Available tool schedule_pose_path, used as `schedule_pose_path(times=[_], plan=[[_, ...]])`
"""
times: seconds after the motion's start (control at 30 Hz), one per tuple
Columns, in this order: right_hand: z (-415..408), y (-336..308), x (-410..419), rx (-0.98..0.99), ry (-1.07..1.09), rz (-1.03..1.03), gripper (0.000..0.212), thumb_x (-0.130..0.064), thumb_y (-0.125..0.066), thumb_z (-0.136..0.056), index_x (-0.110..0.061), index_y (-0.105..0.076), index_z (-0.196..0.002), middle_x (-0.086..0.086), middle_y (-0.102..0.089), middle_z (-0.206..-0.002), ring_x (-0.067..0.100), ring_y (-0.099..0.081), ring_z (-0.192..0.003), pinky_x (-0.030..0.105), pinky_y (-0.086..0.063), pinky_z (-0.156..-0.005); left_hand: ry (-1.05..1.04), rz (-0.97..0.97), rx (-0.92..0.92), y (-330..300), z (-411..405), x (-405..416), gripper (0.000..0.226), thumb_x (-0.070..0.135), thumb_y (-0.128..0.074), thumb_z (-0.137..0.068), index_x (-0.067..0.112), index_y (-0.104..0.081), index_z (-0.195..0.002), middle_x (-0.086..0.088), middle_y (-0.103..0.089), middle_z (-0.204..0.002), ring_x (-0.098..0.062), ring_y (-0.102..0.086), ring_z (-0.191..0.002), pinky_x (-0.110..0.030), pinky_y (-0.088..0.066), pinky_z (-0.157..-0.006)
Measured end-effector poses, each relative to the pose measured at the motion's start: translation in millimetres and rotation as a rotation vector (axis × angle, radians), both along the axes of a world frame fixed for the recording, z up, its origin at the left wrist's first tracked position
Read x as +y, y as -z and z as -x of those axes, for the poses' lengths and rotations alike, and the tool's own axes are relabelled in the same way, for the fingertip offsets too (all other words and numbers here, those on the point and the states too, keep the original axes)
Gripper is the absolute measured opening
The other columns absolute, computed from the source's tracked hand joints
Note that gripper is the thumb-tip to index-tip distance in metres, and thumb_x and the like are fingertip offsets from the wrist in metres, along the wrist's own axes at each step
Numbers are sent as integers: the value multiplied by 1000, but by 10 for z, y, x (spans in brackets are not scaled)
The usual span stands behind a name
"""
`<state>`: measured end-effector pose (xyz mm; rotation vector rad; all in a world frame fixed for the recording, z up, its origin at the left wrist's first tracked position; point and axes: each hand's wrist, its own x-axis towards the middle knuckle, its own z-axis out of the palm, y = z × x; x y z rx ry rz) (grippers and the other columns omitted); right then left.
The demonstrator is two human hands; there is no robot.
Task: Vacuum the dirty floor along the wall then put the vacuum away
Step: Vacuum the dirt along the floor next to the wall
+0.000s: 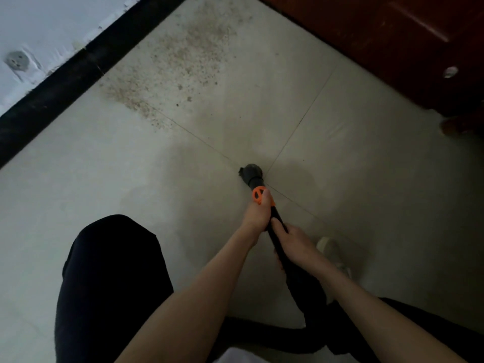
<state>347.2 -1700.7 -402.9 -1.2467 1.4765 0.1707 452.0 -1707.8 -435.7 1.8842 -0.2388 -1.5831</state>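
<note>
Both hands are clamped on the vacuum wand, a black tube that runs from between the forearms forward and down to the floor. The left hand is the forward one, fingers wrapped round the tube with the thumb lying against an orange collar at the tube's front end. The right hand grips the tube just behind the left, the two hands close together and nearly touching. Directly ahead of the left hand, a dark round nozzle sits at or just above the pale floor tiles, over the point where the tile joints cross; actual contact cannot be confirmed. The dirt, a spread of brownish grit, lies well ahead of both hands and to their left, running along a black skirting strip at the foot of a white wall. The nozzle is well apart from this patch. A wall socket is set in the wall far to the left of the hands. Ahead and to the right of the hands stands a dark red-brown door. Below the left forearm is a bent knee in dark trousers. Just right of the right hand a light-coloured shoe rests on the floor. The black hose curves beneath the forearms.
</note>
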Motion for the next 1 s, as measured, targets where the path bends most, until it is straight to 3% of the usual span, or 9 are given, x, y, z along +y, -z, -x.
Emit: schedule_pose_path(times=[0.27,0.4,0.53,0.57,0.67,0.73,0.77,0.83,1.0], plan=[[-513,18,-175,-133,-16,-46,43,-44,-42,-101,-9,-52,-78,12,-53,-54,24,-51,-41,28,-43,-42,-146,28,66,107,-554,-93,38,42,-35,-100,14,-48,-78,-4,-49,-73,-17,-50,-65,-28,-42,-63],[-922,-67,-128,-194,-173,-127,45,-47,-46,-99,-9,-53,-77,13,-56,-56,26,-55,-47,31,-48,-48,-318,18,49,104,-1030,124,44,45,-33,-100,5,-50,-108,-6,-50,-80,-21,-54,-74,-34,-47,-69],[-1127,-198,-200,-227,-344,-81,49,-56,-54,-92,-11,-58,-73,15,-64,-65,27,-62,-58,34,-50,-61,-513,99,59,-159,-1456,107,56,43,-33,-101,0,-39,-135,-18,-53,-119,-32,-56,-109,-36,-45,-84],[-1123,-231,-215,-222,-359,-64,52,-61,-56,-88,-11,-60,-72,13,-65,-66,26,-63,-60,36,-49,-65,-553,126,53,-238,-1562,89,57,43,-33,-101,-1,-37,-138,-17,-52,-119,-31,-55,-109,-35,-44,-84],[-1105,-269,-180,-241,-325,46,68,-76,-63,-67,-9,-67,-82,6,-70,-76,22,-66,-71,37,-50,-71,-685,217,62,-481,-1911,82,54,43,-39,-100,-3,-43,-129,-9,-53,-90,-21,-55,-77,-31,-46,-67],[-1139,-297,-110,-270,-312,117,52,-63,-72,-71,-16,-66,-92,-3,-69,-84,15,-66,-79,31,-48,-73,-787,263,85,-636,-2139,114,45,43,-42,-99,2,-43,-115,-9,-51,-76,-18,-52,-64,-29,-46,-59],[-1189,-331,-64,-272,-353,137,40,-54,-76,-75,-22,-63,-95,-8,-67,-89,10,-65,-82,26,-47,-72,-833,274,105,-719,-2242,142,43,44,-42,-99,3,-40,-111,-10,-51,-75,-18,-52,-61,-29,-46,-58],[-1330,-417,19,-257,-460,179,42,-45,-81,-74,-28,-54,-102,-13,-63,-100,3,-62,-90,22,-48,-73,-900,286,138,-873,-2421,212,42,45,-45,-97,5,-39,-107,-10,-52,-75,-18,-52,-60,-29,-48,-57],[-1754,-718,61,-149,-640,490,55,-48,-80,-74,-22,-45,-108,-4,-59,-105,18,-60,-99,31,-49,-79,-1032,317,145,-1117,-2713,445,46,50,-43,-96,8,-40,-114,-9,-51,-78,-20,-52,-58,-32,-47,-54]])
